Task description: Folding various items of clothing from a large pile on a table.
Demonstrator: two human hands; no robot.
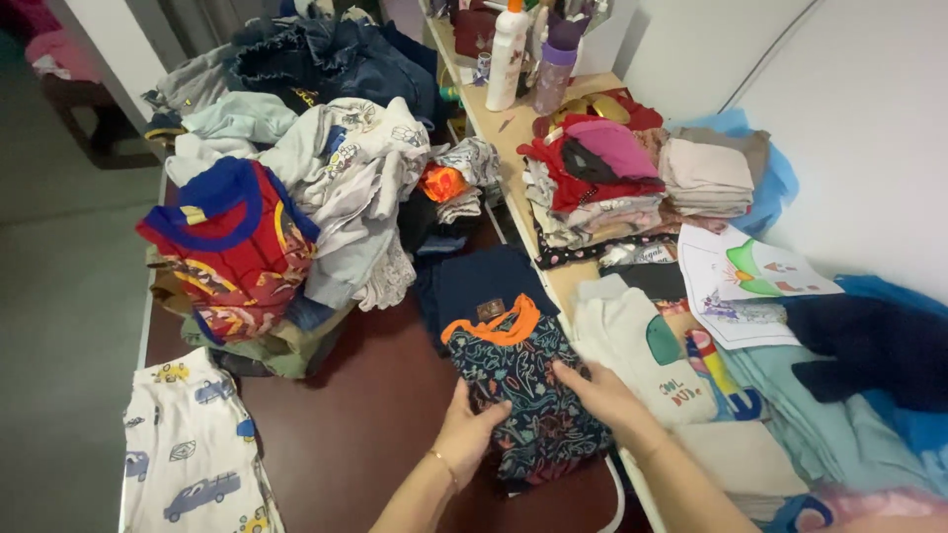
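A folded dark floral shirt with an orange collar (518,375) lies on the dark brown table (365,424), on top of a navy garment (479,281). My left hand (469,424) grips the shirt's lower left edge, thumb on top. On the shirt's right side my right hand (602,395) presses flat against the fabric. A thin gold bracelet circles my left wrist.
A big heap of unfolded clothes (296,168) covers the table's far left, with a red and blue shirt (232,252) in front. White car-print cloth (193,454) lies near left. Folded stacks (602,178), a coloured drawing sheet (746,281), bottles (509,49) and blue garments sit right.
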